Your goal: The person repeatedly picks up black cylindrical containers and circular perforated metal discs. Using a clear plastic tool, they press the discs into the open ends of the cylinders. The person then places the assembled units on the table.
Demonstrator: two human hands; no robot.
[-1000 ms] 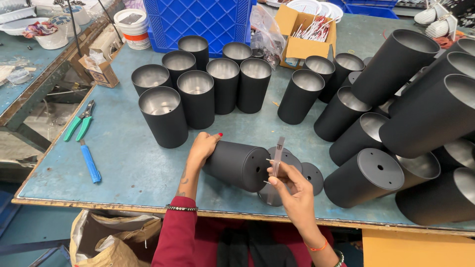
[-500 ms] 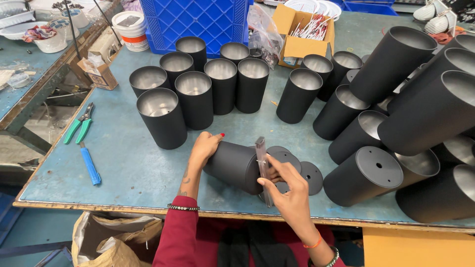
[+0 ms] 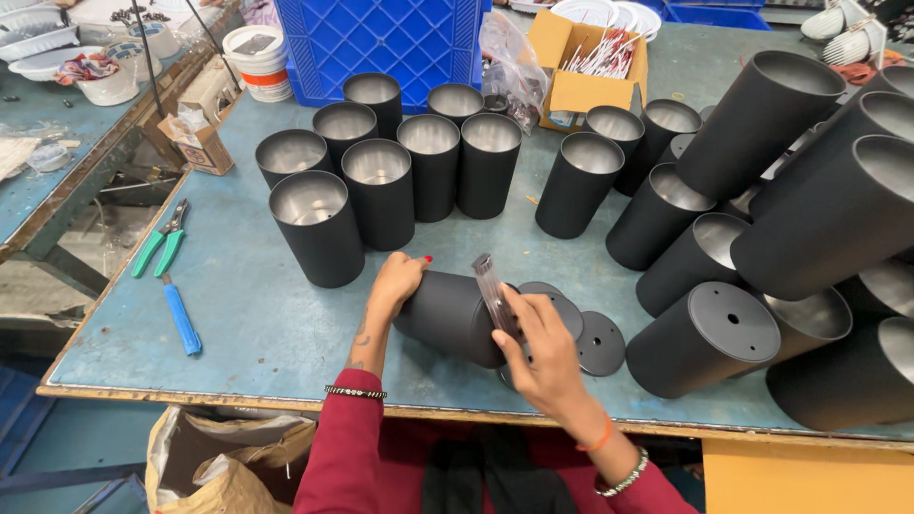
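Across the blue tabletop stand rows of upright black cylinders, more piled at the right. Near the front edge one black cylinder lies on its side, long axis running left to right, open end toward the right hand. Left hand cups its closed end, fingers wrapped over it. Right hand pinches a thin clear strip against the rim, just beside the flat black discs.
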